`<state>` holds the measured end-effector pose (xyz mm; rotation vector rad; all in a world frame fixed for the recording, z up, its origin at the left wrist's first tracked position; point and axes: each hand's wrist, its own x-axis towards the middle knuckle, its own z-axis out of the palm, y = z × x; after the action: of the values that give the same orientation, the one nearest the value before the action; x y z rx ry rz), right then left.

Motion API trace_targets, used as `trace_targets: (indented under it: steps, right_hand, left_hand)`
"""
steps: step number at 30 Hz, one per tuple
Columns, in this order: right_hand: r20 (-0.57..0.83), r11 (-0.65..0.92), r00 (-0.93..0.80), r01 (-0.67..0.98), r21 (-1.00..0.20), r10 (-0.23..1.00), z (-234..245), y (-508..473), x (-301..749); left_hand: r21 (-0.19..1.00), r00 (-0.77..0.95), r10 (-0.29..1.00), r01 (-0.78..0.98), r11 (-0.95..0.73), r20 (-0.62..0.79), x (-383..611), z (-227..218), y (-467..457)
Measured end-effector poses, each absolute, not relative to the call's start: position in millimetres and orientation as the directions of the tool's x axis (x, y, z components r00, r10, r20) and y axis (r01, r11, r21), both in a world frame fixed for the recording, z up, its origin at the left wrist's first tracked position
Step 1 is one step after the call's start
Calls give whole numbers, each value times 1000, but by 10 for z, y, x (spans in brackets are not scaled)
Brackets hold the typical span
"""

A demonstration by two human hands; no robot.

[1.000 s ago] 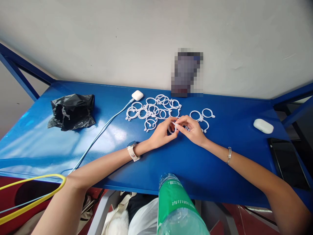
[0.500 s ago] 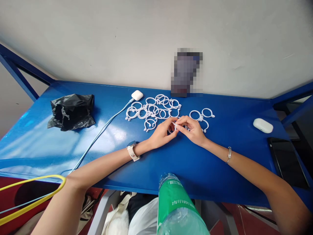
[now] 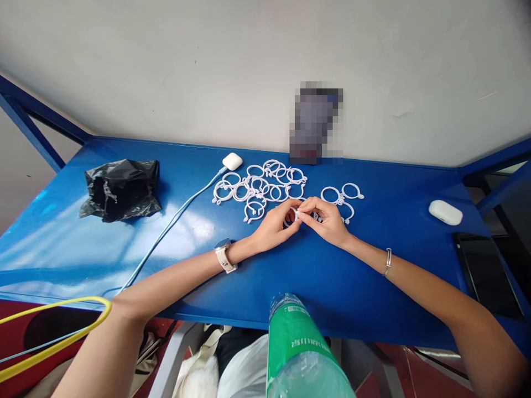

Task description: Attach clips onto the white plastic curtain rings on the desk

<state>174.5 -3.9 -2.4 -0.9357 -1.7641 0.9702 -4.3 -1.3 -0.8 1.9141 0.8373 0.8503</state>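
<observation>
Near the middle of the blue table, my left hand (image 3: 275, 228) is closed on a white plastic curtain ring (image 3: 287, 223), most of it hidden by the fingers. From the other side my right hand (image 3: 326, 221) pinches the same ring between thumb and forefinger, and the fingertips of both hands meet there. Just beyond my left hand lies a loose pile of several white curtain rings (image 3: 275, 193), some overlapping, with small eyelets on them. A few more rings (image 3: 331, 195) lie beyond and beside my right hand, one partly covered by it.
On the blue table (image 3: 199, 287) are a crumpled black plastic bag (image 3: 139, 193), a white charger (image 3: 232, 161) with a pale blue cable, a white earphone case (image 3: 445, 213) and a dark phone (image 3: 487, 273). A green-labelled bottle (image 3: 296, 337) stands at the front edge. A blurred-out object (image 3: 314, 124) leans against the wall.
Almost nothing differs. Both hands keep their hold on the ring, with only a very slight shift of the fingers and the view.
</observation>
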Motion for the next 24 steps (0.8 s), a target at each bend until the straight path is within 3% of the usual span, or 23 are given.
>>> trace_targets:
  steps: [5, 12, 24]
  right_hand:
    - [317, 411, -338, 258, -875, 886, -13, -60, 1740]
    - [414, 580, -439, 368, -727, 797, 24, -67, 1742]
    - [624, 636, -261, 583, -506, 736, 112, 5, 1825]
  left_hand:
    - [883, 541, 810, 236, -406, 228, -42, 1, -9]
    - [880, 558, 790, 205, -429, 256, -29, 19, -12]
    - [889, 561, 799, 224, -399, 217, -33, -15, -17]
